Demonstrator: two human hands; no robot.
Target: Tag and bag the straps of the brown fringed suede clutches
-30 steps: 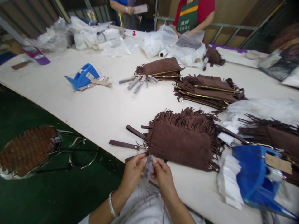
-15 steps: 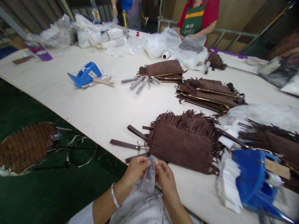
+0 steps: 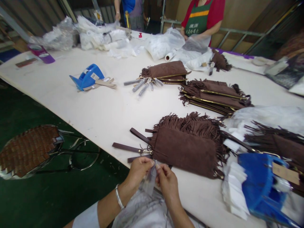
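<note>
Both hands pinch a small clear plastic bag (image 3: 149, 183) at the table's front edge, over my lap. My left hand (image 3: 139, 170) grips its top from the left, thumb against the fingers. Close beside it, my right hand (image 3: 168, 182) holds the bag's upper right side. Just beyond my fingers lies a brown fringed suede bag (image 3: 185, 148), flat on the table. Its wrist strap (image 3: 127, 147), with a metal clasp, points left from the near corner. Whether anything is inside the plastic bag is hard to make out.
A blue tape dispenser (image 3: 261, 183) stands at right by folded white paper (image 3: 234, 190); another blue dispenser (image 3: 89, 76) sits farther left. Stacked brown fringed bags (image 3: 213, 95) lie beyond. Plastic wrapping (image 3: 163, 42) covers the far side, near two people. A stool (image 3: 30, 148) stands at left.
My hands stay together at the plastic bag, which has tilted, its lower end swinging slightly left. The fringed bags have not moved on the table; the view has shifted slightly.
</note>
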